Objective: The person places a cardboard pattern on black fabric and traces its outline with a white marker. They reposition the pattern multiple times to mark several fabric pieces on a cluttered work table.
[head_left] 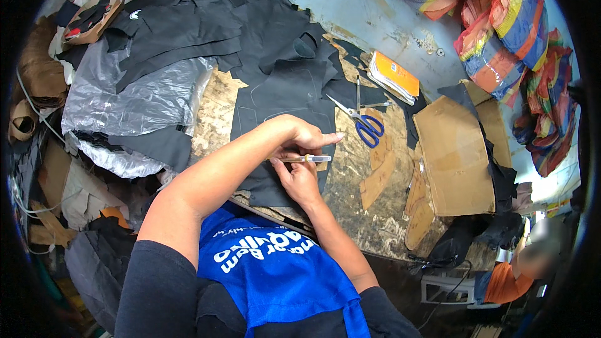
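Worn and scuffed, the workbench (350, 181) carries a flat piece of black fabric (282, 100) with pale chalk lines on it, and both hands meet at its near right corner. From there the right hand (299, 178) is closed around a clear pen (305, 159), held almost level with its tip toward the left hand (307, 138), which presses down on the fabric with its forefinger stretched out to the right. To mark well, the left fingers should probably keep the fabric flat and taut close to the tip, and the stroke should follow the chalk line in short, steady pulls. Just beyond the outstretched finger lie blue-handled scissors (366, 126), near enough to snag a sleeve. Farther right sit brown cardboard patterns (379, 178) and a flattened cardboard box (454, 156); an orange notebook (393, 76) lies behind them. To the left, a clear plastic sheet (134, 100) and heaped black offcuts (188, 19) crowd the bench, so free room is mostly the bare strip between fabric and patterns. The bench's near edge runs close under the right wrist.
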The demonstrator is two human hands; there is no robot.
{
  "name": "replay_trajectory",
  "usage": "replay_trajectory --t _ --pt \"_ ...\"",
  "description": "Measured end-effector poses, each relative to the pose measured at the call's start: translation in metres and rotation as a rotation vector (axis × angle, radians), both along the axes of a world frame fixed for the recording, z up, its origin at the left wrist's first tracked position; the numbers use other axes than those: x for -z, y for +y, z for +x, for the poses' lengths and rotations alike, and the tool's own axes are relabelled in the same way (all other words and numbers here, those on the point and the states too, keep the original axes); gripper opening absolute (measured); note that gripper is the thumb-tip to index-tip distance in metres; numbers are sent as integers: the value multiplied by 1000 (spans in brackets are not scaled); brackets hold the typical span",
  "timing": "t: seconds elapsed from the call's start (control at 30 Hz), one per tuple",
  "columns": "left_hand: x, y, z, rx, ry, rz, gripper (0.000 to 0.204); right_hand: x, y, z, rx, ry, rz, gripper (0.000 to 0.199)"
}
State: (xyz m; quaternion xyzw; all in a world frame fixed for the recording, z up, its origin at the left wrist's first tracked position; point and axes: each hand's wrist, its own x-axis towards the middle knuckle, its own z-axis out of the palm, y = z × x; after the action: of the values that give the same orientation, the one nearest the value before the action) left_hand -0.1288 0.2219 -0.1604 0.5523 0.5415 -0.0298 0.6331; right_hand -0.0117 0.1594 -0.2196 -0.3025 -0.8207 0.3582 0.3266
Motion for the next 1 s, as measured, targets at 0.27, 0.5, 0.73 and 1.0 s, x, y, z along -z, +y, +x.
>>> replay_trajectory --t 0.27,0.5,0.73,1.0 --pt "1 2 -1 -68 13 -90 102 -17 1 12 13 68 -36 11" --pt "2 2 -6 2 19 4 110 -21 6 -1 -42 88 57 8" --pt "-9 -1 -3 71 160 5 107 -30 11 35 39 -97 -17 13" --pt "-16 -19 2 5 111 94 104 -41 28 69 137 -171 -41 11"
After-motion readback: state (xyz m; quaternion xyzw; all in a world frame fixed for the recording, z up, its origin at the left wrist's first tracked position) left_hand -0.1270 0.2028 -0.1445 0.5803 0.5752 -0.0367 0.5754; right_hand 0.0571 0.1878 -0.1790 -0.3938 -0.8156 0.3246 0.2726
